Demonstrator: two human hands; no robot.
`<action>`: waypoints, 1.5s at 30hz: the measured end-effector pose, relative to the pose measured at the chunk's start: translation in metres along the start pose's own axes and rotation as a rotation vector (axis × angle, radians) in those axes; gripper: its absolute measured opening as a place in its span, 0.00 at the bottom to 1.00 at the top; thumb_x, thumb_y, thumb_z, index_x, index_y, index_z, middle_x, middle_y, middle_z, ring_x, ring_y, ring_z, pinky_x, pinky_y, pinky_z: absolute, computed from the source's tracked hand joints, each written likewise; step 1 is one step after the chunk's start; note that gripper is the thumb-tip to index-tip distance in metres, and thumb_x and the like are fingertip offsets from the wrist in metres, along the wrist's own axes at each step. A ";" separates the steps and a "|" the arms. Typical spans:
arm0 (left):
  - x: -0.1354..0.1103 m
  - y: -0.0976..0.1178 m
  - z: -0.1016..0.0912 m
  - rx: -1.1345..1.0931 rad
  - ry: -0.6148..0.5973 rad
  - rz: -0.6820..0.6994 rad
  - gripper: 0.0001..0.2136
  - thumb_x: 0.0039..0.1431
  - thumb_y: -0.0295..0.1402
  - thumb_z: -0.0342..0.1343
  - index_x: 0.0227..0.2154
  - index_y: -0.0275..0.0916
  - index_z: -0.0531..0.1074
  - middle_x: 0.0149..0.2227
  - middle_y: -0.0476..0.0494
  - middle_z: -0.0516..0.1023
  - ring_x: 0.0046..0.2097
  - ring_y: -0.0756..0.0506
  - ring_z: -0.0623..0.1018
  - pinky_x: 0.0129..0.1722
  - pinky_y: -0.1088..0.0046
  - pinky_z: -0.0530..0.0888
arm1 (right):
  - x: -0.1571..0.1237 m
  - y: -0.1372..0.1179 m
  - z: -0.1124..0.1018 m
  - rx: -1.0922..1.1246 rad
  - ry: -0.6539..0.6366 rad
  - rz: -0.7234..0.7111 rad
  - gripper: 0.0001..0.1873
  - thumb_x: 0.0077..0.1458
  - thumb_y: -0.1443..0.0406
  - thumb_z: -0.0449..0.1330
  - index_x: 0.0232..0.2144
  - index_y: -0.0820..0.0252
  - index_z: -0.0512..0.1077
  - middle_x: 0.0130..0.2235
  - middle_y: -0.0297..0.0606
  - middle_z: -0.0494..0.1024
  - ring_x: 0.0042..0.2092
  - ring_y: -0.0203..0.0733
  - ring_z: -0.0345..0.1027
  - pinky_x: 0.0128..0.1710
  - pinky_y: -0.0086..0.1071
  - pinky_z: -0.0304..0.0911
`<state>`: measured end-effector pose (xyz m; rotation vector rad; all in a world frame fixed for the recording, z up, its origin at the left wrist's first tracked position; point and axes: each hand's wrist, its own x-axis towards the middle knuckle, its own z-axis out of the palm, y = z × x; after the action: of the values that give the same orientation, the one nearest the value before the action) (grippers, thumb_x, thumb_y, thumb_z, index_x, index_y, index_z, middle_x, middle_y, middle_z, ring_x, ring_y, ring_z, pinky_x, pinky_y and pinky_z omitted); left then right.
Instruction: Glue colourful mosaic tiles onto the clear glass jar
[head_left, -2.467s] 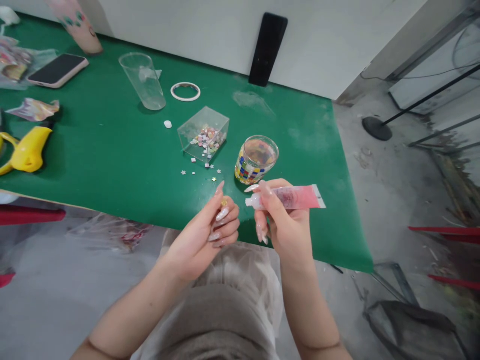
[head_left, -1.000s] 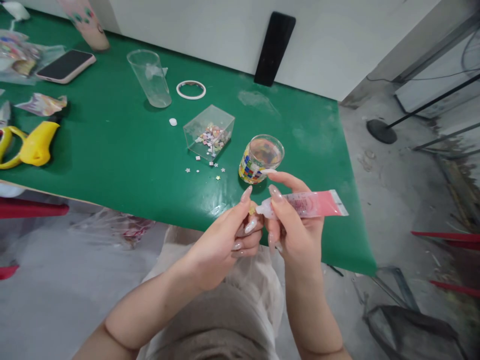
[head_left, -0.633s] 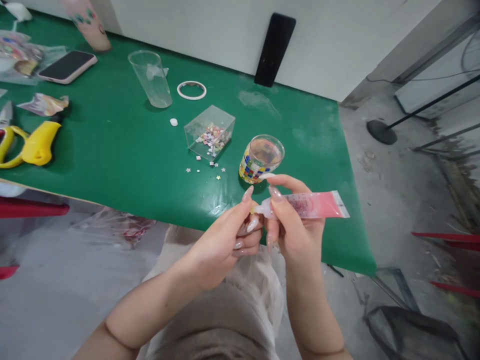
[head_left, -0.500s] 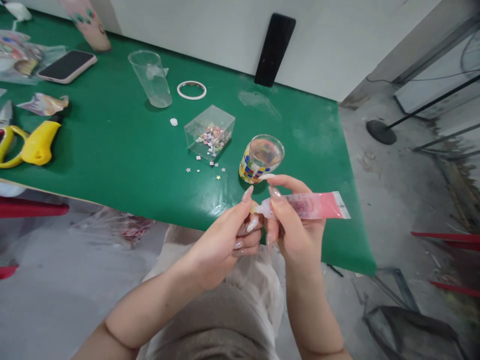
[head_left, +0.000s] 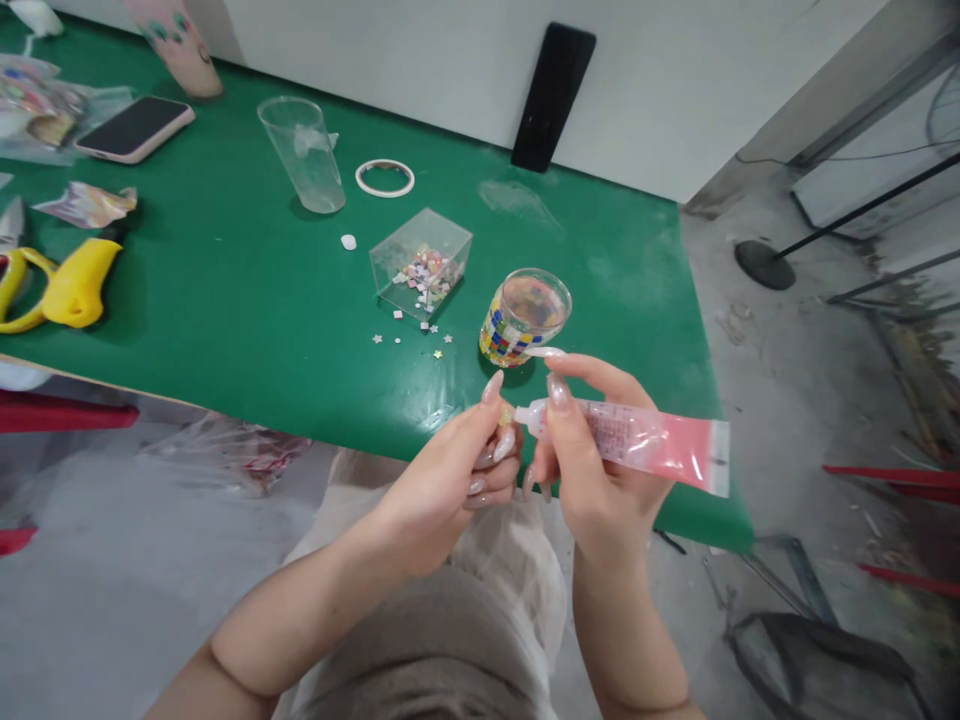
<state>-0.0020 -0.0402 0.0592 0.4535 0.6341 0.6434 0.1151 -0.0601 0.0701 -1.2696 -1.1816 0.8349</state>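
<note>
My right hand [head_left: 592, 470] grips a pink glue tube [head_left: 645, 443], nozzle pointing left. The nozzle touches a tiny yellow piece [head_left: 505, 415] pinched between thumb and fingers of my left hand [head_left: 450, 480]. Both hands hover over the near edge of the green table [head_left: 225, 300]. Just beyond them stands a glass cup covered in coloured mosaic tiles [head_left: 523, 318]. A clear plastic box of small tiles [head_left: 421, 265] sits to its left, with loose star pieces [head_left: 420, 338] scattered in front.
An empty clear cup [head_left: 304, 155], a white ring [head_left: 385, 178] and a small white cap [head_left: 348, 242] lie farther back. A phone [head_left: 133, 127], wrappers and a yellow tool [head_left: 67, 290] are at the left. A black slab [head_left: 553, 95] leans on the wall.
My hands came together: the tube's nozzle met the piece in my left fingers. In the last half second the tube's tail dropped lower and to the right.
</note>
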 end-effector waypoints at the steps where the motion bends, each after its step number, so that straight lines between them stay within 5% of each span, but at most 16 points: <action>1: 0.000 0.000 0.000 -0.003 -0.005 -0.002 0.21 0.61 0.47 0.47 0.20 0.38 0.56 0.17 0.58 0.47 0.18 0.57 0.45 0.17 0.82 0.49 | 0.000 -0.001 0.000 0.006 0.005 -0.001 0.09 0.59 0.66 0.55 0.42 0.48 0.70 0.15 0.24 0.65 0.15 0.33 0.58 0.15 0.31 0.57; 13: -0.001 0.001 -0.005 -0.276 -0.218 -0.132 0.21 0.64 0.46 0.44 0.21 0.36 0.57 0.19 0.58 0.49 0.17 0.58 0.44 0.16 0.82 0.47 | 0.000 -0.009 -0.004 0.152 0.153 0.107 0.07 0.58 0.61 0.57 0.40 0.50 0.69 0.12 0.21 0.62 0.11 0.30 0.53 0.10 0.25 0.49; 17: -0.005 0.005 -0.004 -0.349 -0.299 -0.171 0.22 0.63 0.48 0.43 0.20 0.36 0.56 0.20 0.57 0.47 0.18 0.57 0.44 0.17 0.80 0.48 | 0.006 0.010 -0.022 0.126 0.134 0.242 0.18 0.54 0.59 0.62 0.47 0.52 0.67 0.11 0.21 0.62 0.12 0.29 0.51 0.09 0.22 0.48; 24: -0.009 0.007 -0.005 -0.297 -0.371 -0.143 0.22 0.61 0.49 0.45 0.20 0.36 0.54 0.21 0.57 0.48 0.18 0.58 0.45 0.18 0.80 0.47 | 0.024 0.060 -0.053 -0.063 -0.125 0.514 0.41 0.48 0.56 0.65 0.59 0.61 0.54 0.11 0.22 0.67 0.11 0.30 0.54 0.10 0.20 0.49; 31: -0.005 0.006 -0.012 -0.032 -0.189 0.022 0.22 0.64 0.47 0.43 0.19 0.36 0.54 0.20 0.57 0.47 0.19 0.57 0.45 0.19 0.78 0.46 | 0.037 0.081 -0.056 -0.295 -0.120 0.577 0.57 0.46 0.54 0.64 0.65 0.67 0.35 0.11 0.21 0.66 0.11 0.33 0.54 0.10 0.23 0.51; 35: -0.002 0.007 -0.018 0.111 -0.044 0.140 0.22 0.63 0.46 0.45 0.19 0.36 0.56 0.20 0.57 0.48 0.19 0.57 0.47 0.19 0.76 0.47 | 0.035 0.069 -0.066 -0.577 -0.079 0.506 0.54 0.45 0.50 0.64 0.65 0.63 0.43 0.13 0.24 0.67 0.14 0.37 0.60 0.16 0.30 0.59; 38: 0.002 0.008 -0.022 0.233 0.069 0.250 0.22 0.61 0.48 0.47 0.19 0.37 0.57 0.19 0.57 0.48 0.20 0.56 0.48 0.20 0.75 0.48 | 0.041 0.060 -0.060 -0.625 0.024 0.256 0.52 0.39 0.49 0.67 0.62 0.57 0.53 0.29 0.37 0.78 0.31 0.47 0.73 0.32 0.40 0.69; 41: 0.005 0.007 -0.025 0.334 0.147 0.350 0.22 0.60 0.50 0.47 0.19 0.38 0.56 0.19 0.56 0.49 0.20 0.55 0.48 0.20 0.75 0.49 | 0.058 0.064 -0.038 -0.476 -0.020 0.043 0.63 0.29 0.49 0.71 0.64 0.51 0.45 0.58 0.49 0.65 0.58 0.57 0.61 0.49 0.50 0.65; 45: 0.006 0.006 -0.031 0.440 0.213 0.449 0.22 0.61 0.50 0.46 0.19 0.39 0.56 0.19 0.56 0.50 0.21 0.54 0.50 0.19 0.74 0.49 | 0.077 0.082 -0.008 -0.228 -0.067 0.024 0.58 0.32 0.51 0.71 0.60 0.53 0.45 0.58 0.47 0.64 0.59 0.52 0.59 0.59 0.50 0.56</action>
<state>-0.0209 -0.0257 0.0381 0.9634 0.8919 0.9899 0.1527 0.0239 0.0050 -1.4527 -1.3469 0.7818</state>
